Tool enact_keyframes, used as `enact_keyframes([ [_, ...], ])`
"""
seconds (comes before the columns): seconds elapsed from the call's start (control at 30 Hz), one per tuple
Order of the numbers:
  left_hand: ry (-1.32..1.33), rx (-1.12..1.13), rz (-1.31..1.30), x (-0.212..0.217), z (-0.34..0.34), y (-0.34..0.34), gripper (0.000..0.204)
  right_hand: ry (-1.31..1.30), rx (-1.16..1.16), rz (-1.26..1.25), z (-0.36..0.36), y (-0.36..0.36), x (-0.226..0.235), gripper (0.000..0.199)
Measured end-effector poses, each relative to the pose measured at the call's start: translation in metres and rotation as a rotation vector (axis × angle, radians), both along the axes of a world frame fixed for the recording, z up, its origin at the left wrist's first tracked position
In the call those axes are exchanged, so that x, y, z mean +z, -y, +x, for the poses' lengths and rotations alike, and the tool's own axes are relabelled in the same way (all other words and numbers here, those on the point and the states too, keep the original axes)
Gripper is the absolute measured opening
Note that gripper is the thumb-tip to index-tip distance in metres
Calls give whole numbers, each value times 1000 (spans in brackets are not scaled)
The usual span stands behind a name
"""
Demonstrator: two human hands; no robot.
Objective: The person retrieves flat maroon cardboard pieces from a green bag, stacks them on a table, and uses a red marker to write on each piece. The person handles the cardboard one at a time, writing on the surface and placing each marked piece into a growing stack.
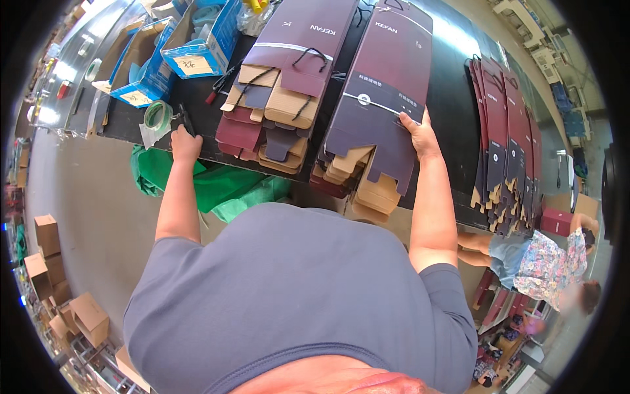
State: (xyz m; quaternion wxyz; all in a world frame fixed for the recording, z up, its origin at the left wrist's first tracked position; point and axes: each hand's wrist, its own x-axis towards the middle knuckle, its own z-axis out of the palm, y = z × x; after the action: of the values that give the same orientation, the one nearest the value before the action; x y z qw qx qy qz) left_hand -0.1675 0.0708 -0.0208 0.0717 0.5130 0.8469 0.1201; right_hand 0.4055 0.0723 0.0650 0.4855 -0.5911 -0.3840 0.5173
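My right hand (422, 136) grips the right edge of a tied stack of flattened maroon and dark purple cartons (388, 62). Its thumb lies on the top face, near a white string (377, 106) that crosses the stack. Far to the left, the fingers of my left hand (186, 146) are curled on a slim black tool (186, 119) at the table's front edge; its kind is unclear. Beside that hand lies a roll of green tape (157, 115). Between my hands sits a second stack of flattened cartons (295, 33), with black cord handles and bare brown flaps toward me.
More flattened maroon cartons (500, 118) stand in rows at the right of the black table (449, 98). Blue open boxes (203, 46) hold rolls at the back left, with a red-tipped marker (211, 97) nearby. Green cloth (220, 187) hangs below the front edge. Another person (548, 266) is at the right.
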Motion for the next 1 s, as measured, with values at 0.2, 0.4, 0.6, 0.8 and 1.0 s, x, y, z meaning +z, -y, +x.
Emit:
enact_keyframes([
  [0.2,1022,139,58,74,2,44,41,322,-316,198,20,38,-3,82],
  [0.4,483,-513,569,200,162,92,66,-138,55,457,-74,106,69,51],
  [0.6,669,-1263,498,195,323,96,58,-815,113,340,-111,123,80,36],
  [0.8,367,-1126,322,154,339,-7,35,244,47,54,-2,127,66,31],
  [1.0,-195,-1241,-249,153,386,-59,18,1180,179,263,21,133,71,42],
])
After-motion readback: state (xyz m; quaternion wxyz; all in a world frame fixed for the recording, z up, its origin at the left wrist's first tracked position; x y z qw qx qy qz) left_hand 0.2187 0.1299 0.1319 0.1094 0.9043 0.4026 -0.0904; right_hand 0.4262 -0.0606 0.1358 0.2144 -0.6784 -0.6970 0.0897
